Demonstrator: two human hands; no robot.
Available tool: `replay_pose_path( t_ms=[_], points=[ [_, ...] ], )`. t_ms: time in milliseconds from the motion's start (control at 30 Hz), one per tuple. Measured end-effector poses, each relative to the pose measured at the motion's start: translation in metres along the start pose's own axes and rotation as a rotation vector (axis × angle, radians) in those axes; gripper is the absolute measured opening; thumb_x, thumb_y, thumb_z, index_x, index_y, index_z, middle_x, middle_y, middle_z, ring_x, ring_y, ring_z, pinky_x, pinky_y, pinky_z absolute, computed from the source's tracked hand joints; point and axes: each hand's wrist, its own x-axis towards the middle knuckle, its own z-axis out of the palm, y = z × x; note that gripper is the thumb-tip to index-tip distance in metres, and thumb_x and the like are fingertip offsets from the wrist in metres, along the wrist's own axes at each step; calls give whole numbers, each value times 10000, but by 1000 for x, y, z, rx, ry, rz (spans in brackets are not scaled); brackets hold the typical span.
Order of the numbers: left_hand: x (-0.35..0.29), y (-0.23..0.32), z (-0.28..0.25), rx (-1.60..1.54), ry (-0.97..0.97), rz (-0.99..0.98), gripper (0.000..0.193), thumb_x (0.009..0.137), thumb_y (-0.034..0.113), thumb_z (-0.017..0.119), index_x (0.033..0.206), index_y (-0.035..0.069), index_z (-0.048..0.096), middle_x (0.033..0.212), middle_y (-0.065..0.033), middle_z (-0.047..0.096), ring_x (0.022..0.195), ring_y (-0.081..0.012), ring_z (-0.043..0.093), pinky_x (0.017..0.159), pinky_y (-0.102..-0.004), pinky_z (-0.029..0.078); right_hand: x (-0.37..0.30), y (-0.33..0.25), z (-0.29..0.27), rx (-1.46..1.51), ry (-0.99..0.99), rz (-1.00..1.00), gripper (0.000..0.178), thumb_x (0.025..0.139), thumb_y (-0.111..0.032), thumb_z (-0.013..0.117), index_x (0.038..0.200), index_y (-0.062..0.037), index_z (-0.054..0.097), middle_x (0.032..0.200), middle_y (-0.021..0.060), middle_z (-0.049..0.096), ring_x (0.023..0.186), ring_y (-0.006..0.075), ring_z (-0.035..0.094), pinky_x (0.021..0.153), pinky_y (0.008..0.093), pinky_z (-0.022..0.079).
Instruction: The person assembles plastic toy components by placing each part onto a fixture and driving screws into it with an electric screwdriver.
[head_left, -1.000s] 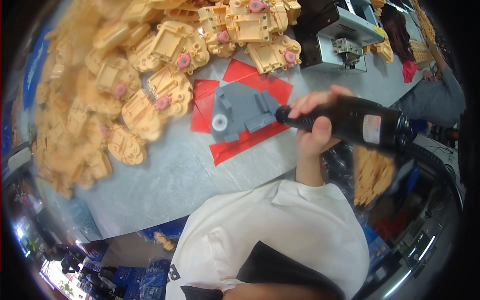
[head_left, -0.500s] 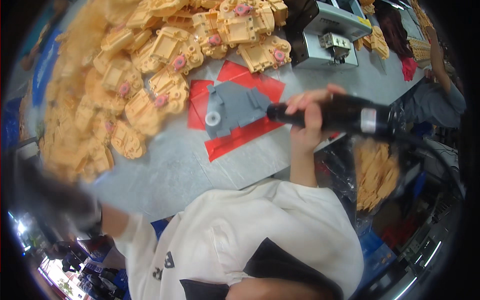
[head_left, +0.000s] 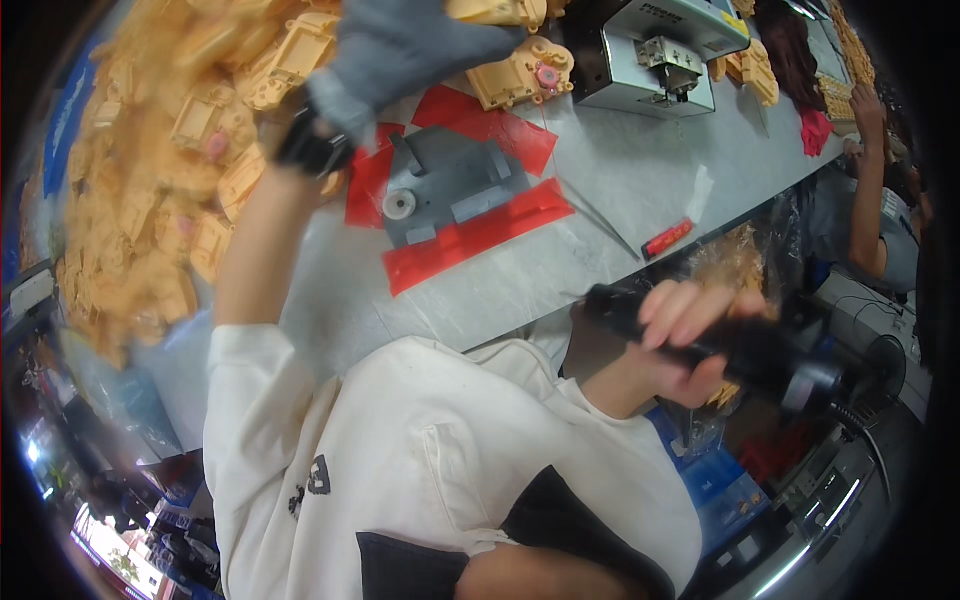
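Observation:
My left hand (head_left: 395, 60), in a grey glove, reaches over the heap of yellow plastic housings (head_left: 300, 55) at the back. Its thumb stretches out to the right, just below a yellow housing (head_left: 500, 10); the other fingers run past the top edge. A black band circles that wrist. In my right hand (head_left: 690, 335) is a black corded electric screwdriver (head_left: 770, 365), held over the table's front edge with its tip pointing left. Between the hands lies a grey fixture (head_left: 455, 185) with a white round post, on red tape (head_left: 480, 235). No housing sits in it.
Right of the heap stands a grey machine box (head_left: 650, 60) with a metal feeder. A red-handled tool (head_left: 668, 238) and a thin metal strip (head_left: 600, 220) lie near the table's edge. Below hangs a clear bag of yellow parts (head_left: 740, 260). Another person's arm (head_left: 868, 190) is at far right.
My left hand has swung from the lower left up to the heap. My right hand has drawn the screwdriver away from the fixture, down and to the right.

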Motion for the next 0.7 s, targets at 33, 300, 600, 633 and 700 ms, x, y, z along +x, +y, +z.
replay_pose_path(
  t_ms=[33,300,600,633,700],
  points=[
    [-10,4,-9,-192,-17,-92,855,628,350,747,1340,121,332,1262,-199,472,1115,-337,506,946,-369,413,3,4,6,59,-96,39,504,800,-112,650,1195,-30,347,797,111,557,659,235,593,632,360,483],
    [-166,29,-91,-296,-43,-584,778,647,-122,552,1371,6,298,1305,-147,436,1180,-229,469,955,-311,401,42,31,72,548,-505,136,95,802,-47,603,727,-51,546,802,74,593,619,302,630,569,365,529],
    [-217,-2,-80,-421,244,-607,556,758,176,626,1217,-60,422,1206,-167,504,1083,-226,512,964,-341,376,45,35,105,935,-528,316,231,775,32,543,590,-93,481,688,41,553,437,206,455,430,295,390],
    [-213,0,-83,-388,239,-598,586,773,274,585,1217,-69,414,1221,-175,489,1141,-238,481,985,-353,358,42,38,109,989,-534,336,248,772,41,536,575,-97,474,675,37,549,417,195,436,414,287,374],
    [-191,6,-71,-531,202,-617,605,774,293,572,1229,-68,408,1227,-178,483,1155,-245,472,989,-354,355,34,31,110,889,-451,321,260,780,50,508,576,-108,474,676,28,540,411,168,382,402,274,319]
  ],
)
